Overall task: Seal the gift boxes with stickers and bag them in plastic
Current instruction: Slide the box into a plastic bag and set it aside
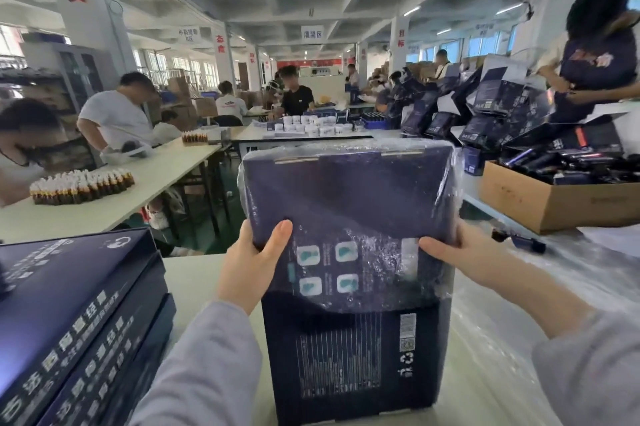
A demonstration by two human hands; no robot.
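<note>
Busy packing hall, pale tabletop (194,287). Gift box (349,356) stands on end, plastic bag (346,190) sleeved over upper half. Left hand (249,262) and right hand (460,255) each pinch bag edge at box sides. Best: draw both sides down evenly, box kept square, film clear of corners.

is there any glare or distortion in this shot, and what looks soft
Head view: overhead light glints off the crinkled plastic bag, washing out print on the gift box near the right hand; head view: wide-angle bending tilts the left pillar inward; head view: the stacked boxes at lower left look smeared and the far workers soft.
</note>
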